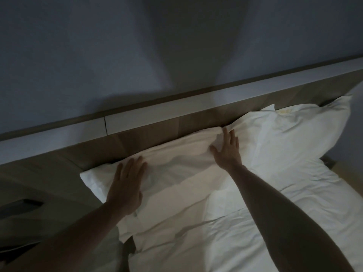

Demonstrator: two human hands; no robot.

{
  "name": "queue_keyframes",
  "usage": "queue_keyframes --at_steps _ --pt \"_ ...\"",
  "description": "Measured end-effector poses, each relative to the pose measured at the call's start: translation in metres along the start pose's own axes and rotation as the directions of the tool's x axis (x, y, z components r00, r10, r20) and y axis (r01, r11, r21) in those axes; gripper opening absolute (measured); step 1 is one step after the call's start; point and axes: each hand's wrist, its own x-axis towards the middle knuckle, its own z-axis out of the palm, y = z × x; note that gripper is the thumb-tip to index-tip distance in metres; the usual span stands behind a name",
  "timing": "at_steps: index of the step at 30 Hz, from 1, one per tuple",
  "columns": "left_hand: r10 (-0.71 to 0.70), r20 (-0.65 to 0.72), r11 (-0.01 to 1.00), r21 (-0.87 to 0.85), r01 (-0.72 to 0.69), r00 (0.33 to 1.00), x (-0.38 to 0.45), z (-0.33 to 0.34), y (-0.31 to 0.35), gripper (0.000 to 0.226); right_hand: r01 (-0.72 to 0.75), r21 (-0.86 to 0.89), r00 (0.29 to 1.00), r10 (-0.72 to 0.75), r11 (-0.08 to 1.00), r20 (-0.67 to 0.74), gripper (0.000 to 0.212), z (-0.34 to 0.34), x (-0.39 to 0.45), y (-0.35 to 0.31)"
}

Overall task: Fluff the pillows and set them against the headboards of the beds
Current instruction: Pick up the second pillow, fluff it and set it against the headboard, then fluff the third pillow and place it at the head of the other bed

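A white pillow (176,167) lies against the wooden headboard (149,134) at the middle of the view. My left hand (127,183) presses flat on its left end with straight fingers. My right hand (227,150) rests on its upper right corner, fingers spread and straight. A second white pillow (294,134) leans on the headboard to the right, and its left corner overlaps the first pillow. The room is dim.
White bedding (245,232) covers the mattress below the pillows. A pale ledge (157,116) runs along the top of the headboard under a grey wall. A dark bedside unit (23,209) stands at the lower left.
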Motion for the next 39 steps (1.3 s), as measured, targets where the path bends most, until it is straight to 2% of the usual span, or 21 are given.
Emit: queue_keyframes --at_steps 2,5,9,11,14,16,19,21,23,26,30,33,36,39 --pt "-0.017 0.063 1.0 0.017 0.016 0.998 0.0 -0.004 0.005 0.114 -0.011 -0.055 0.996 0.015 0.998 0.086 0.1 0.008 -0.004 0.003" --pt "-0.062 0.213 0.997 0.05 0.053 0.975 0.011 -0.022 0.005 0.104 -0.046 -0.129 0.988 0.064 0.991 0.139 0.102 0.004 0.0 -0.002" --pt "-0.061 0.217 0.998 0.04 0.054 0.974 -0.002 -0.031 0.01 0.103 -0.035 -0.136 0.989 0.055 0.99 0.14 0.093 0.0 -0.018 -0.012" --pt "-0.04 0.265 0.999 0.033 0.032 0.963 -0.021 -0.025 0.011 0.103 -0.002 -0.19 0.972 0.046 0.982 0.23 0.087 0.006 -0.042 -0.01" --pt "0.022 0.312 1.0 -0.017 -0.018 0.95 -0.054 -0.028 0.013 0.094 0.052 -0.28 0.894 0.08 0.959 0.44 0.087 0.015 -0.09 -0.005" --pt "0.016 0.319 0.995 -0.098 0.016 0.948 -0.086 -0.038 0.012 0.09 0.064 -0.283 0.882 0.079 0.957 0.465 0.089 0.017 -0.131 -0.011" --pt "-0.01 0.203 0.952 -0.298 0.072 0.979 -0.15 -0.04 0.001 0.082 0.125 -0.208 0.895 -0.02 0.97 0.445 0.086 0.011 -0.197 -0.029" --pt "0.005 0.025 0.939 -0.344 0.004 1.0 -0.197 -0.034 -0.007 0.068 0.175 -0.143 0.889 -0.094 0.974 0.447 0.085 0.003 -0.238 -0.043" --pt "-0.031 -0.145 0.922 -0.386 -0.027 0.989 -0.249 -0.038 -0.006 0.061 0.218 -0.087 0.889 -0.161 0.972 0.429 0.085 -0.007 -0.276 -0.054" --pt "-0.119 -0.228 0.916 -0.4 0.019 0.966 -0.326 -0.055 0.008 0.063 0.267 -0.034 0.891 -0.233 0.963 0.39 0.082 -0.018 -0.325 -0.068" --pt "-0.32 -0.072 0.839 -0.484 0.247 0.945 -0.41 -0.046 0.008 0.078 0.303 0.039 0.889 -0.298 0.952 0.347 0.075 -0.017 -0.392 -0.075" --pt "-0.405 -0.058 0.791 -0.522 0.318 0.912 -0.469 -0.035 0.004 0.08 0.283 0.121 0.888 -0.307 0.952 0.341 0.069 -0.014 -0.452 -0.075" --pt "-0.476 -0.066 0.709 -0.619 0.338 0.877 -0.527 -0.038 0.003 0.07 0.228 0.207 0.909 -0.285 0.951 0.306 0.062 -0.012 -0.513 -0.067" --pt "-0.504 -0.142 0.703 -0.641 0.309 0.852 -0.576 -0.051 0.013 0.047 0.174 0.298 0.921 -0.263 0.939 0.289 0.055 -0.011 -0.567 -0.058"
